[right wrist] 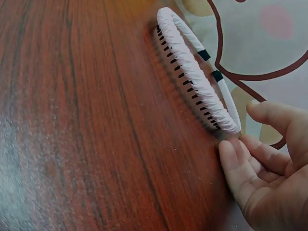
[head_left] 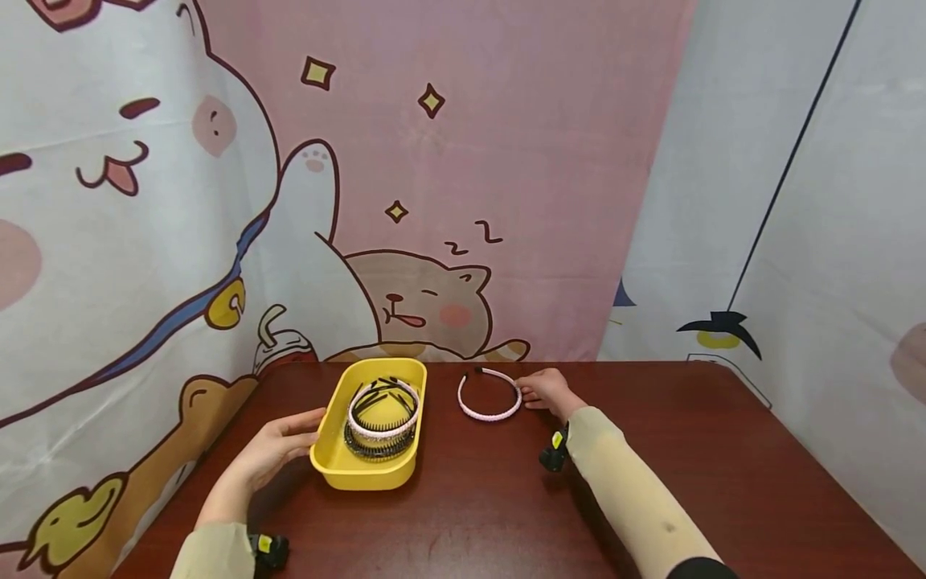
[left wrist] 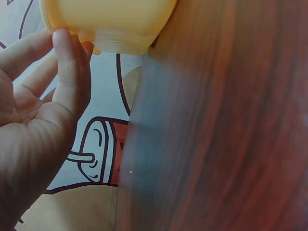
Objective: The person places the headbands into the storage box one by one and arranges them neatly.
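On the dark red table stands a yellow plastic basket (head_left: 335,462), with a pink wrapped headband (head_left: 383,433), dark toothed headbands (head_left: 374,452) and several black hair clips (head_left: 372,398) inside. My left hand (head_left: 271,450) touches its left side, fingers extended, fingertips right at the rim in the left wrist view. Right of the basket is another pale pink headband (head_left: 489,417), with black tips and black comb teeth along its inner side. My right hand (head_left: 547,392) is at its right side. In the right wrist view the fingertips (right wrist: 231,153) are right beside the headband's curve, thumb and fingers spread apart.
Behind the table (head_left: 492,498) hangs a pink and white cloth (head_left: 535,201) with cartoon animals, close to the far and left edges. A small black camera is strapped at each wrist.
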The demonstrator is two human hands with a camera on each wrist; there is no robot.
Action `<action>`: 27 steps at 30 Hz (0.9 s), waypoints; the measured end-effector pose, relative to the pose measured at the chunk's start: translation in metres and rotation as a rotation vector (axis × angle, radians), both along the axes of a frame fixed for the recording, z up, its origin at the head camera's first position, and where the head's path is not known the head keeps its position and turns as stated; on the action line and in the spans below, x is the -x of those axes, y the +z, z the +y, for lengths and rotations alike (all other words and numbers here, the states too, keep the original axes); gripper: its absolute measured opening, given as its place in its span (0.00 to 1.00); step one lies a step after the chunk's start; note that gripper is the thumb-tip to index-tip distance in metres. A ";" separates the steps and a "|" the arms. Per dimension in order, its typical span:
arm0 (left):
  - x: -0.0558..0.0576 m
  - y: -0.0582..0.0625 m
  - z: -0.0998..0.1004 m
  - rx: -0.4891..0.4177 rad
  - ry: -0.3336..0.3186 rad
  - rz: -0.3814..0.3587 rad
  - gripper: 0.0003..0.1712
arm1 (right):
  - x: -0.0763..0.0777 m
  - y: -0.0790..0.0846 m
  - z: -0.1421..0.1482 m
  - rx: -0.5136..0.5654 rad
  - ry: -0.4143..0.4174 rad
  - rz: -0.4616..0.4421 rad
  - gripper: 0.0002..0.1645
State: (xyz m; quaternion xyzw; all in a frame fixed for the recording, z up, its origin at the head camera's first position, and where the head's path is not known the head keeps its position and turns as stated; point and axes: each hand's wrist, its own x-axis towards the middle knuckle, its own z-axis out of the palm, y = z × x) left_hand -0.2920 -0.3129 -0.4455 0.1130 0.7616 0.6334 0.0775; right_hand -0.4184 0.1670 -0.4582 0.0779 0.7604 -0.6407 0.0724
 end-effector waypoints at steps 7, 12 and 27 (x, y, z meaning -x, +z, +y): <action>0.003 -0.002 -0.001 0.002 -0.002 0.009 0.34 | -0.001 -0.003 -0.001 -0.010 -0.026 0.019 0.13; 0.002 -0.003 0.000 -0.002 0.013 -0.007 0.34 | -0.004 -0.002 -0.003 -0.061 -0.022 0.041 0.14; 0.000 -0.002 0.001 0.008 0.005 -0.014 0.35 | -0.006 -0.003 -0.006 -0.197 -0.053 0.086 0.12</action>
